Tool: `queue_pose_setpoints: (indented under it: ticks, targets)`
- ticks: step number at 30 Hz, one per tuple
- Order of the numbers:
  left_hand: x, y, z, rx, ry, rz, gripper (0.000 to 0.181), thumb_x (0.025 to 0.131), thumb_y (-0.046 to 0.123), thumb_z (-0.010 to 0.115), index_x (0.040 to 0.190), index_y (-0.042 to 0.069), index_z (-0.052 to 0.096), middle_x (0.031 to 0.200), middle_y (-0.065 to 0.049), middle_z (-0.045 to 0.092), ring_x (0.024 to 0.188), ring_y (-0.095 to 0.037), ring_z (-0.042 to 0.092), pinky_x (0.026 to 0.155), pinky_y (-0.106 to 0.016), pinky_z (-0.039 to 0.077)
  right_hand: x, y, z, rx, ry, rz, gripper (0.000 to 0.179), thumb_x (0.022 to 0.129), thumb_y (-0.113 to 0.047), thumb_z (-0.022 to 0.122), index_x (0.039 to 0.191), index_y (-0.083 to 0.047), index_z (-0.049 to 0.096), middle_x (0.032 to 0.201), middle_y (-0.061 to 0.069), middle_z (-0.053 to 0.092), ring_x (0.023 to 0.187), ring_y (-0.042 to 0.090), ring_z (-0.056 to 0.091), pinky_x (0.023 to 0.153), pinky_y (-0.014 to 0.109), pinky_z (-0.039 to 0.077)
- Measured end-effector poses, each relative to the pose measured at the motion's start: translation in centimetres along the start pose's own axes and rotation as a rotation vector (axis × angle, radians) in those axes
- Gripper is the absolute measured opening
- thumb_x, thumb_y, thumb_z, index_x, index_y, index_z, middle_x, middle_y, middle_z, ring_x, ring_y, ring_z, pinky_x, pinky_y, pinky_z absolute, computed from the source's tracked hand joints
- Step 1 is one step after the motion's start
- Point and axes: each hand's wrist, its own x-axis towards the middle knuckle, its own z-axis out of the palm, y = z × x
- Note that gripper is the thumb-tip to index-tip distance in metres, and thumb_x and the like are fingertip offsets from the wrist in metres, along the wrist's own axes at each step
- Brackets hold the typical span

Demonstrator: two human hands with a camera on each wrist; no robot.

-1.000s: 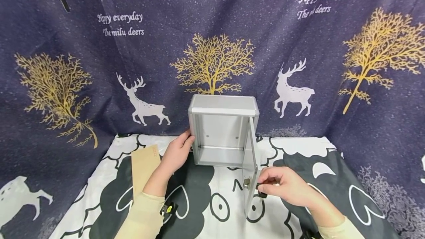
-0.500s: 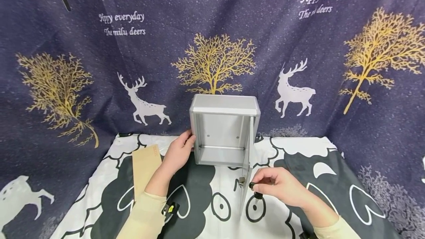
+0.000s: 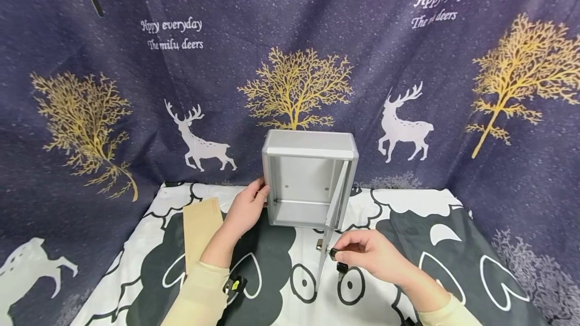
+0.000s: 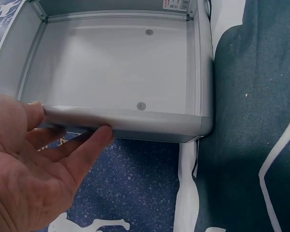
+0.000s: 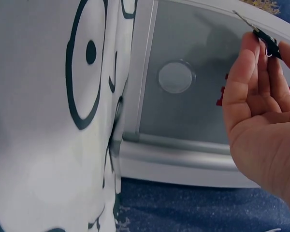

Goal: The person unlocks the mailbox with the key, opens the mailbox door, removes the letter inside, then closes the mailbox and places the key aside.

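A grey metal box (image 3: 310,141) stands upright, its front uncovered and its hinged door (image 3: 334,210) swung out on the right. My left hand (image 3: 246,208) grips the box's left side wall; in the left wrist view the thumb lies over the rim (image 4: 82,116) and the fingers are against the outer side. My right hand (image 3: 373,253) pinches a black-headed key (image 3: 334,253) at the door's outer face, opposite the brass-coloured lock (image 3: 319,244). How deep this key sits is hidden. A second key (image 3: 342,268) dangles below it, also visible in the right wrist view as a hanging key (image 5: 266,42).
A brown envelope (image 3: 199,225) lies on the patterned cloth (image 3: 294,311) beside my left forearm. Behind the box hangs a dark blue curtain (image 3: 217,79) printed with deer and trees. The door's lower edge projects forward over the cloth.
The door has swung left, closer to the box's front, and my right hand has moved left along with the keys. My left hand stays on the box's side.
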Motion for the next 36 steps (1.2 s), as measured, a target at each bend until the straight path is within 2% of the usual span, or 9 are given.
queue_pose_setpoints:
  ticks: [13,22,27,31,36]
  targets:
    - [-0.1,0.0,0.1,0.003,0.004,0.001,0.053,0.121,0.033,0.051,0.167,0.008,0.05,0.167,-0.015,0.054,0.143,-0.036,0.063,0.106,-0.048,0.061,1.5,0.2,1.9,-0.038,0.053,0.053,0.006,0.102,-0.011,0.081,0.106,-0.007,0.083,0.096,0.0,0.08,0.082,0.009,0.074,0.074,0.028,0.063]
    - [-0.1,-0.2,0.1,-0.013,0.008,0.003,0.052,0.121,0.033,0.052,0.167,0.009,0.052,0.166,-0.015,0.055,0.142,-0.035,0.064,0.105,-0.047,0.062,2.7,-0.3,3.4,-0.036,0.093,0.145,0.014,0.102,-0.019,0.083,0.108,-0.007,0.084,0.093,0.003,0.08,0.078,0.012,0.073,0.072,0.032,0.063]
    - [-0.1,-0.2,0.0,-0.024,0.014,0.018,0.051,0.121,0.032,0.052,0.166,0.008,0.053,0.165,-0.016,0.056,0.14,-0.035,0.065,0.103,-0.046,0.062,3.6,-0.3,4.2,-0.047,0.12,0.137,0.014,0.102,-0.02,0.083,0.108,-0.007,0.084,0.088,0.003,0.08,0.076,0.019,0.074,0.067,0.029,0.061]
    - [-0.1,-0.2,0.0,-0.028,0.011,0.021,0.051,0.121,0.032,0.052,0.167,0.008,0.052,0.166,-0.015,0.056,0.14,-0.035,0.065,0.103,-0.047,0.062,4.3,-0.2,4.6,-0.049,0.127,0.135,0.014,0.103,-0.021,0.082,0.108,-0.008,0.083,0.085,0.003,0.08,0.076,0.023,0.075,0.068,0.031,0.062]
    - [0.0,-0.1,0.0,-0.019,0.011,0.017,0.051,0.121,0.032,0.052,0.167,0.01,0.052,0.165,-0.014,0.056,0.14,-0.034,0.065,0.104,-0.048,0.062,5.2,-0.1,5.1,-0.046,0.151,0.146,0.015,0.103,-0.023,0.083,0.108,-0.009,0.084,0.085,0.003,0.078,0.076,0.02,0.073,0.064,0.029,0.057]
